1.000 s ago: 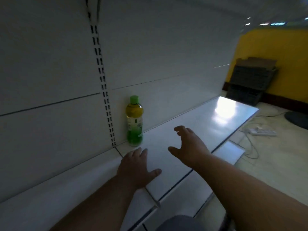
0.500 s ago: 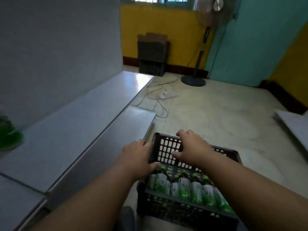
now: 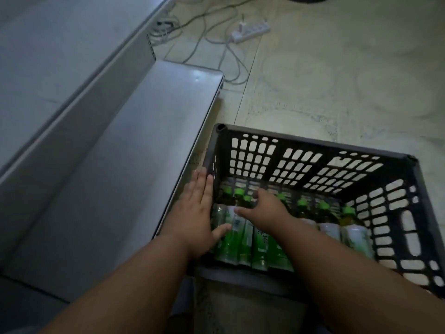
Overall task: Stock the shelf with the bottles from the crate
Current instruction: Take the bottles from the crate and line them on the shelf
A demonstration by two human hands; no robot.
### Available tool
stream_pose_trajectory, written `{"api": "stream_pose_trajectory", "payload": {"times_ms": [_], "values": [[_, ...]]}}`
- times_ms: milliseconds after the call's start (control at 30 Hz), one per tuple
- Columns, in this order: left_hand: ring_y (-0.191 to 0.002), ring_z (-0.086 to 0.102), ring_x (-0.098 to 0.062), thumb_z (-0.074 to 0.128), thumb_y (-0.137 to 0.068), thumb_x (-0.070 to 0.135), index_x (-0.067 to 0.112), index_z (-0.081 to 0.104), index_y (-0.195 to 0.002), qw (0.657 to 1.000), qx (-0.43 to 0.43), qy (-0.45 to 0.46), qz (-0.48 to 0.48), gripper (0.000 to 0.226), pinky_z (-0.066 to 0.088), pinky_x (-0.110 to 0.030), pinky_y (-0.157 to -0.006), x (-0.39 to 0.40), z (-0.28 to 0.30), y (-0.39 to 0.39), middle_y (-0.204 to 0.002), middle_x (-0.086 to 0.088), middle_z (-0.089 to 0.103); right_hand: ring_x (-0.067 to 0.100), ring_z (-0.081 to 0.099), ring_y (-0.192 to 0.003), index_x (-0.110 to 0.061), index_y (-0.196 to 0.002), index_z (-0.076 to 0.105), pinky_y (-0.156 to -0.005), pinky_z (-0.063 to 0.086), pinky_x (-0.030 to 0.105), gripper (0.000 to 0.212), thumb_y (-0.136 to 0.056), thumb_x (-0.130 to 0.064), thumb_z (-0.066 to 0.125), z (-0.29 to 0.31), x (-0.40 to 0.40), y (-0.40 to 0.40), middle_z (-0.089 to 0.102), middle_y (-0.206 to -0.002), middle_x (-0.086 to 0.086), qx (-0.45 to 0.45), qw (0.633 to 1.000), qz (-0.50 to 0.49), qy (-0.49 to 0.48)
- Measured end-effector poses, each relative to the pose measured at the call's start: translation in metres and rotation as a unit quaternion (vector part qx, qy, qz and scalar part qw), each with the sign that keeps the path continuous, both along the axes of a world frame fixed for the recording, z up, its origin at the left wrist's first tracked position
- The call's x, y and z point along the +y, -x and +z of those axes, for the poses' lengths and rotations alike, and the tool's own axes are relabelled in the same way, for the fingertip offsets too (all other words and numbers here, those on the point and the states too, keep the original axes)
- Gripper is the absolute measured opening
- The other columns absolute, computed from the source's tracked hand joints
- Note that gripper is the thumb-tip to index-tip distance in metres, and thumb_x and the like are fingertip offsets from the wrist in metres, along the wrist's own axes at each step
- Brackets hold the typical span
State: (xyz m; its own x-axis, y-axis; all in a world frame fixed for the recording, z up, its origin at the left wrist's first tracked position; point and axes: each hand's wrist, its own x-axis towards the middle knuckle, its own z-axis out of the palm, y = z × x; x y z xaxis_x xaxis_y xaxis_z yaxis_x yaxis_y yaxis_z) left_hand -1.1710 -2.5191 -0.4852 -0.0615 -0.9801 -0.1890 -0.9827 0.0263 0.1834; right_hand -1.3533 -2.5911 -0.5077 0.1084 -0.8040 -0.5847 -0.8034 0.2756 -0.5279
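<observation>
Here, fingers first: our right hand (image 3: 262,208) reaches into the crate, fingers (image 3: 258,194) loosely curled and spread over the necks of the left-hand bottles, thumb low against a label; nothing is clasped yet. Our left hand (image 3: 196,213) lies flat, fingers (image 3: 202,183) pressed together along the crate's left wall, thumb hooked inward onto a bottle shoulder. It holds nothing.

The bottles (image 3: 237,235) lie packed in a row along the near side of the crate (image 3: 313,162), green caps pointing away from us, labels up. Those on the right sit free of our hands. The crate stands on the floor (image 3: 337,80), just beside the low shelf (image 3: 115,169); a higher shelf board runs left of that.

Step in hand, as we judge it: picking the next bottle. To do it well:
- close the right fingers round one bottle's body below the shoulder, not the cap; the neck is narrow and slippery
- lift that bottle cap-end first so neighbours do not drag along
- use the left hand to steady the crate wall, or take a second bottle
- mind the power strip (image 3: 250,32) and its cables beyond the shelf end when turning.
</observation>
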Motion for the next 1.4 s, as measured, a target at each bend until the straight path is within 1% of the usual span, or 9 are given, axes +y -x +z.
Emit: {"api": "stream_pose_trajectory", "payload": {"times_ms": [133,333,500,667,733,833,1100,1267,1400], "values": [[-0.138,-0.042,-0.018,0.024,-0.076,0.084,0.015,-0.037,-0.144,1.000,-0.011,-0.002,-0.008,0.114,-0.012,-0.036,-0.115,-0.005,-0.006,-0.004,-0.150,-0.003,-0.047,0.006,0.050,-0.069,-0.031,-0.082,0.046,-0.057,0.038,0.025,0.033,-0.082,-0.047,0.075,-0.045,-0.022,-0.023,0.058,-0.085,-0.006,-0.027,0.994,-0.059,-0.086],[-0.140,-0.039,-0.020,0.021,-0.077,0.083,0.012,-0.037,-0.143,0.999,-0.018,-0.029,-0.014,0.113,-0.009,-0.037,-0.118,-0.007,-0.003,-0.005,-0.151,-0.006,-0.046,0.017,0.058,-0.064,-0.020,-0.080,0.052,-0.048,0.036,0.024,0.041,-0.077,-0.052,0.078,-0.071,-0.030,-0.047,0.060,-0.082,0.003,0.030,0.986,-0.102,-0.125],[-0.138,-0.042,-0.022,0.019,-0.076,0.085,0.011,-0.041,-0.139,0.998,-0.031,-0.043,-0.022,0.115,-0.012,-0.038,-0.118,-0.014,0.001,-0.005,-0.149,-0.008,-0.049,0.012,0.058,-0.068,-0.026,-0.094,0.048,-0.050,0.039,0.022,0.041,-0.073,-0.040,0.081,-0.056,-0.032,-0.027,0.060,-0.087,-0.001,-0.049,0.987,-0.128,-0.078],[-0.143,-0.033,-0.015,0.042,-0.075,0.085,0.017,-0.029,-0.150,0.995,0.031,-0.093,-0.014,0.124,-0.008,-0.035,-0.119,-0.020,0.012,-0.008,-0.155,-0.001,-0.040,0.017,0.059,-0.088,-0.024,-0.125,0.036,-0.059,0.045,0.027,0.073,-0.070,-0.037,0.083,0.009,-0.031,-0.016,0.056,-0.106,0.002,-0.088,0.994,-0.042,0.053],[-0.150,-0.002,-0.016,0.059,-0.070,0.080,0.021,-0.007,-0.156,0.987,0.123,-0.091,0.039,0.124,0.012,-0.037,-0.120,-0.022,0.039,-0.012,-0.166,0.000,-0.007,0.018,0.059,-0.090,-0.028,-0.123,0.037,-0.066,0.051,0.032,0.072,-0.069,-0.040,0.083,0.063,-0.035,-0.017,0.056,-0.104,-0.003,-0.115,0.985,-0.012,0.126],[-0.138,0.037,-0.019,0.066,-0.057,0.080,0.023,0.027,-0.153,0.971,0.206,-0.012,0.123,0.118,0.031,-0.031,-0.108,-0.018,0.099,-0.026,-0.154,-0.002,0.038,0.005,0.055,-0.081,-0.030,-0.112,0.040,-0.061,0.045,0.026,0.063,-0.067,-0.045,0.082,0.156,-0.035,-0.031,0.055,-0.095,-0.011,-0.133,0.958,0.045,0.249],[-0.133,0.042,-0.016,0.066,-0.050,0.087,0.031,0.030,-0.150,0.929,0.222,0.174,0.240,0.119,0.039,-0.031,-0.095,0.074,0.240,-0.114,-0.153,0.005,0.039,0.002,0.055,-0.087,-0.034,-0.112,0.041,-0.063,0.041,0.018,0.061,-0.068,-0.046,0.083,0.352,0.046,-0.155,0.057,-0.100,-0.014,-0.248,0.858,0.225,0.389],[-0.142,0.031,-0.018,0.054,-0.046,0.097,0.027,0.024,-0.153,0.911,0.176,0.197,0.316,0.132,0.032,-0.036,-0.108,0.148,0.269,-0.189,-0.159,0.001,0.030,0.005,0.055,-0.084,-0.033,-0.112,0.040,-0.064,0.043,0.020,0.061,-0.069,-0.044,0.083,0.393,0.098,-0.242,0.056,-0.099,-0.013,-0.286,0.821,0.309,0.385],[-0.146,0.022,-0.017,0.064,-0.061,0.084,0.024,0.018,-0.155,0.889,0.165,0.196,0.379,0.121,0.022,-0.031,-0.113,0.179,0.240,-0.229,-0.162,0.000,0.022,0.002,0.055,-0.082,-0.032,-0.110,0.042,-0.059,0.040,0.018,0.057,-0.071,-0.038,0.084,0.385,0.111,-0.299,0.057,-0.095,-0.015,-0.306,0.814,0.344,0.354]]}}
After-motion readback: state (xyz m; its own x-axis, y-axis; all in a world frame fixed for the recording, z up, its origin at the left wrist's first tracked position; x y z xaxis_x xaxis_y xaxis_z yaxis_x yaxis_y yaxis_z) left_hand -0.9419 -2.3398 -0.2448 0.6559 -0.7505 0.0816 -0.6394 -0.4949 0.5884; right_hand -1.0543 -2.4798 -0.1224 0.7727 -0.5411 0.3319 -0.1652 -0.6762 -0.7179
